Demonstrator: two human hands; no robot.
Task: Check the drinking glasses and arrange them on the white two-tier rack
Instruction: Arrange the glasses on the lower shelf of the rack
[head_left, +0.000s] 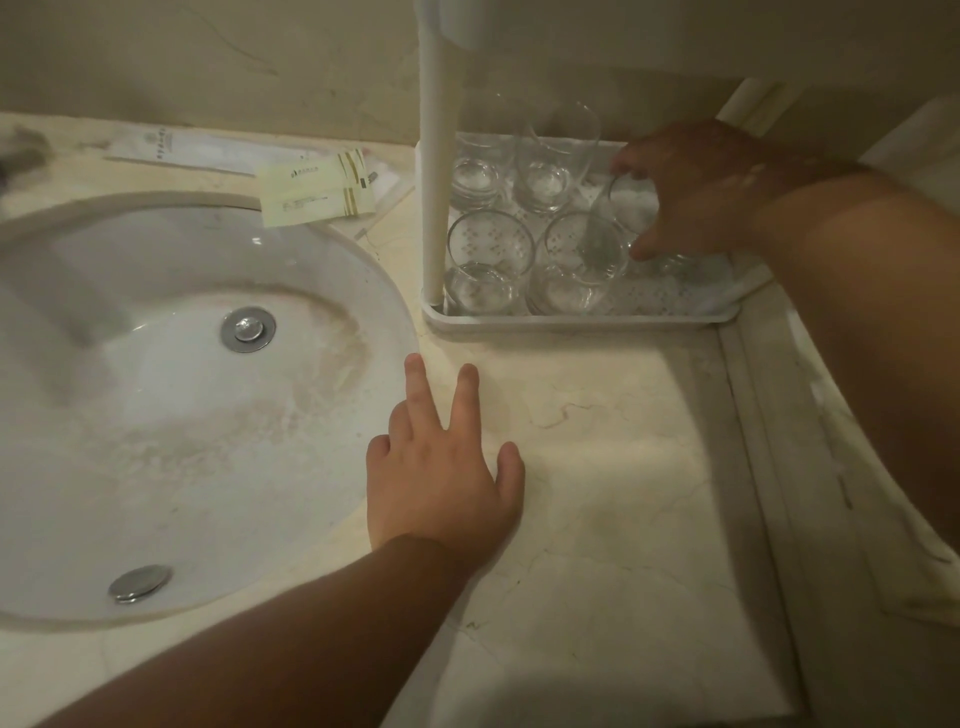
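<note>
1. Marble countertop (597, 467), cream with faint brown veins, carries a white sink (156, 364) on the left and a white two-tier rack (571, 317) in the far right corner.
2. On the rack's lower tray stand four clear glasses upright: a front left glass (488, 270), a front middle glass (576, 270), a back left glass (478, 171) and a back middle glass (550, 161).
3. A white rack post (434, 156) rises from the tray's front left corner, just beside the front left glass.
4. The right hand (701, 187) reaches in under the upper tier and holds a fifth glass (628, 213), thumb and fingers curled round it; the glass is tilted, at the right of the lower tray, beside the front middle glass.
5. Whether that fifth glass touches the tray floor cannot be told.
6. The left hand (441, 467) lies flat on the countertop near the sink's right rim, fingers straight and spread, holding nothing.
7. Behind the sink, near the wall, lie two pale yellow packets (317, 189) on flat white wrapped packets (208, 150).
8. The sink shows a metal drain (248, 328) in its bowl and a metal overflow cap (139, 583) on its near wall.
</note>
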